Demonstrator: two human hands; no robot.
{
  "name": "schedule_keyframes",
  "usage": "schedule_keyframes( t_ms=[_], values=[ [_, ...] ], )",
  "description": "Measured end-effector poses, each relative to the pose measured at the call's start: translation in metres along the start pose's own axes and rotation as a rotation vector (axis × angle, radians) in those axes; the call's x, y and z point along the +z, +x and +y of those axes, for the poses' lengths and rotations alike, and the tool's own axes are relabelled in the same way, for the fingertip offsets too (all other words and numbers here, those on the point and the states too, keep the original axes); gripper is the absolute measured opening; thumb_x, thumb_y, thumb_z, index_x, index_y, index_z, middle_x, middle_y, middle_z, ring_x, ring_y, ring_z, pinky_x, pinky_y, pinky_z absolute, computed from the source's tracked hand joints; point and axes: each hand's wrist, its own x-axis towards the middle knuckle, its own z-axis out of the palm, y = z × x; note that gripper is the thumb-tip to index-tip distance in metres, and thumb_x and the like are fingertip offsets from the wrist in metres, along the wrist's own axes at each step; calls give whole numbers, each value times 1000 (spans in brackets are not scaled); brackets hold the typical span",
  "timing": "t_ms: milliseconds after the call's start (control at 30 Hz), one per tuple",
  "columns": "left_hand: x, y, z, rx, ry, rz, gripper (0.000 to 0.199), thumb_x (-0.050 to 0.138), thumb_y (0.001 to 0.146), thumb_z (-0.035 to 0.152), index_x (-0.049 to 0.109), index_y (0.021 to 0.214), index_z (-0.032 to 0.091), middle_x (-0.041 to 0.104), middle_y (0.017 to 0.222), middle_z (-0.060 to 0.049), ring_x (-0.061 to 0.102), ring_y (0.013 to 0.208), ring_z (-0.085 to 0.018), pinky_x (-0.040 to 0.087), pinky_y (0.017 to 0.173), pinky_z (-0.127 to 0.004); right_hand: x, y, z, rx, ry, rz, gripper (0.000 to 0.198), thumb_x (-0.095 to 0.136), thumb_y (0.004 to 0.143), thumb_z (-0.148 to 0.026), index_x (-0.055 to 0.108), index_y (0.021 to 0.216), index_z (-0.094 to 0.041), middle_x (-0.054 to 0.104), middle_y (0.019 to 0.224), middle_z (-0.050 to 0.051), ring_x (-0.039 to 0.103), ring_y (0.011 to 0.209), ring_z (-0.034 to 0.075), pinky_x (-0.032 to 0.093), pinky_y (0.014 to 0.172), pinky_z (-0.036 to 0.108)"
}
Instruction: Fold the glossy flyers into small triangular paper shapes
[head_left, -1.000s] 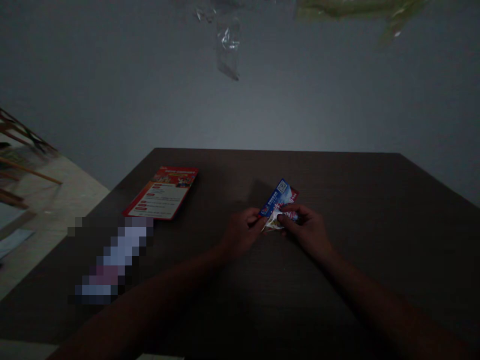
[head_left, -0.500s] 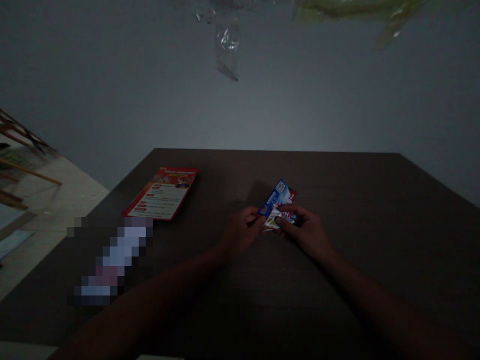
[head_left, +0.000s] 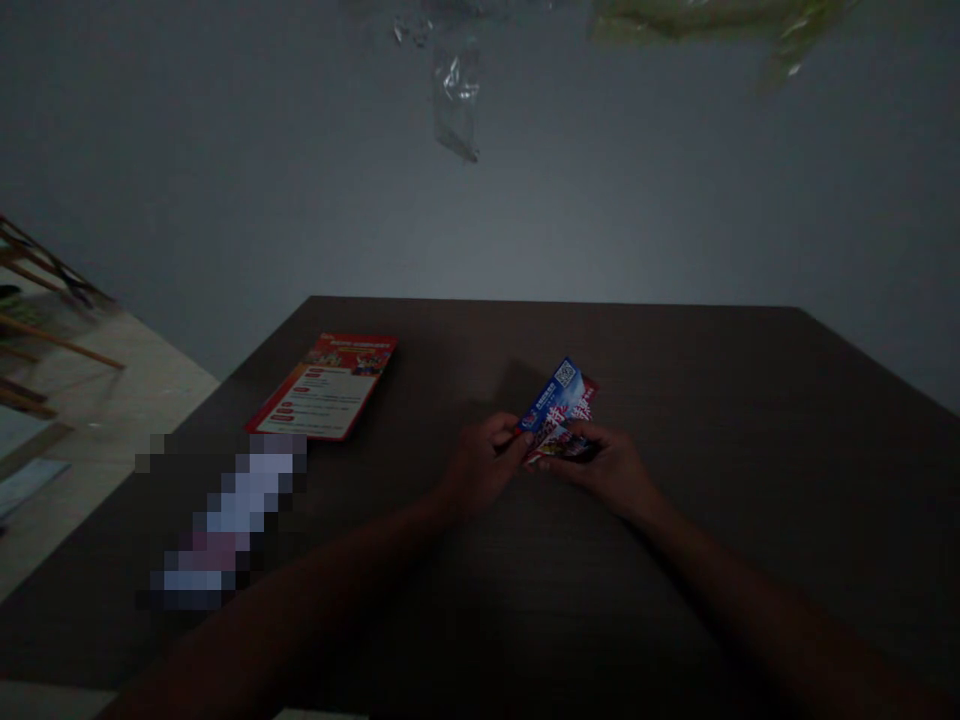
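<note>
Left hand (head_left: 480, 470) pinches the left edge of a folded printed leaflet (head_left: 550, 403) between thumb and fingers. Right hand (head_left: 619, 470) sets its thumb at the near edge and its index finger on the printed face, with a gap between; whether it grips firmly cannot be told. Leaflet position: above the middle of the dark table (head_left: 720, 390), QR code toward the far side. A red-bordered printed sheet (head_left: 324, 388) lies to the left, well apart from both hands. A pixelated strip (head_left: 232, 520) adjoins its near edge, beside the left forearm; its details are masked. Wooden bars (head_left: 71, 342) stand above the floor (head_left: 161, 375), left of the table. Clear plastic (head_left: 455, 95) and yellow film (head_left: 690, 22) hang on the wall (head_left: 637, 190); whether the clear piece is a pouch holding anything cannot be told.
</note>
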Motion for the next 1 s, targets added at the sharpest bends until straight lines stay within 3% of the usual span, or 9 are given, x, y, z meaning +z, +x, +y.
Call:
schedule_keyframes(
  t_ms=[433, 700, 1000],
  values=[
    [-1, 2, -5, 31, -77, -15, 26, 60, 79, 37, 44, 84, 17, 64, 62, 1, 60, 52, -11, 45, 50, -20, -1, -2, 3, -52, 47, -15, 20, 78, 58, -32, 66, 67, -18, 69, 67, 0, 62, 60, 14, 50, 58, 26],
    [-6, -3, 0, 137, -127, -196, 24, 54, 84, 37, 54, 86, 13, 65, 71, -5, 62, 62, -13, 47, 56, -23, -3, -2, -1, -63, 36, -25, 17, 77, 58, -30, 65, 63, -19, 67, 61, -1, 59, 53, 13, 47, 51, 24],
    [-5, -2, 4, 111, -160, -164, 28, 60, 79, 38, 55, 87, 11, 64, 70, -3, 59, 57, -10, 48, 55, -21, -4, -1, 6, -122, 34, -64, 18, 79, 58, -30, 67, 66, -19, 71, 70, 2, 64, 64, 16, 51, 60, 26]
  ],
)
